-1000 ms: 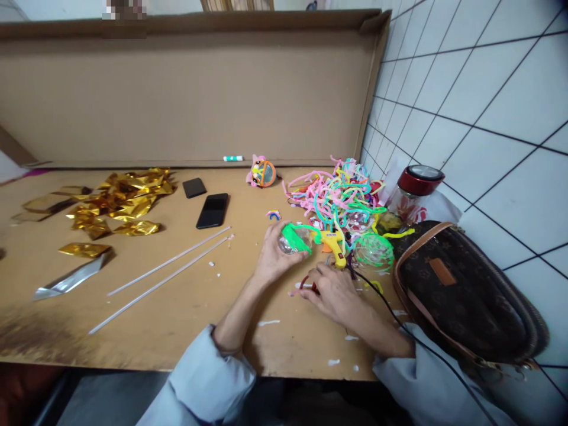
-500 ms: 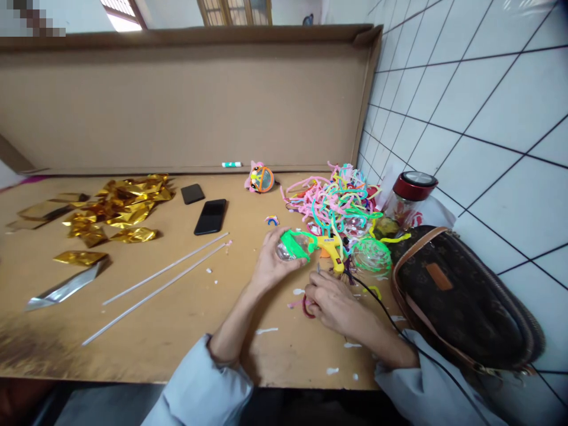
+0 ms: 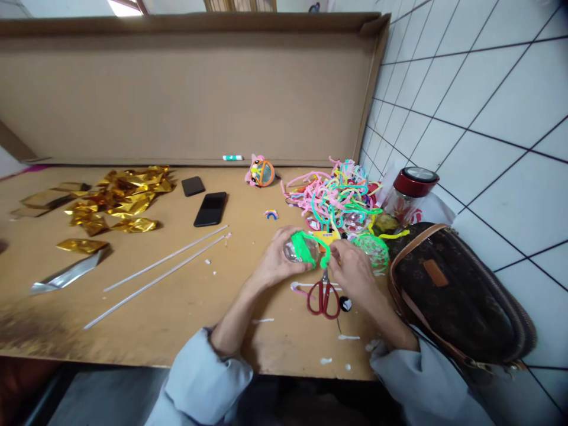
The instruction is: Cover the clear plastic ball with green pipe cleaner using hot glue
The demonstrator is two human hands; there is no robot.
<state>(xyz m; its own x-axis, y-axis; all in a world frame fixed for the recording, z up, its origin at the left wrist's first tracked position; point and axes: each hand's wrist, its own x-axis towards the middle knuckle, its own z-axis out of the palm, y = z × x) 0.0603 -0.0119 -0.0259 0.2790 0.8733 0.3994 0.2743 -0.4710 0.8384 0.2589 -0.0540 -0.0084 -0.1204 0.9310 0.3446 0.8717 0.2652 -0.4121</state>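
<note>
My left hand (image 3: pixel 280 255) is wrapped round a clear plastic ball (image 3: pixel 290 251) with bright green fuzzy pipe cleaner wound over its side. A loose green pipe cleaner end (image 3: pixel 327 251) curves off the ball to the right. My right hand (image 3: pixel 352 266) pinches it near its tip, the fingers partly hiding one another. Just below lie red-handled scissors (image 3: pixel 323 299), handles toward me and blades partly under the green strand. Behind my right fingers, a yellow glue gun (image 3: pixel 326 236) is partly covered. A second ball wrapped in green strands (image 3: pixel 373 251) rests right of that hand.
A tangled heap of coloured pipe cleaners (image 3: pixel 332 195) lies behind my hands. At right are a brown handbag (image 3: pixel 457 296) and a red-lidded jar (image 3: pixel 415 183). Leftward lie a phone (image 3: pixel 210 209), two white sticks (image 3: pixel 155 281) and gold foil (image 3: pixel 133 192). A cardboard panel (image 3: pixel 190 94) stands behind.
My right hand has let go of the scissors, which now lie on the table, and has moved up to the green pipe cleaner end. My left hand still holds the ball.
</note>
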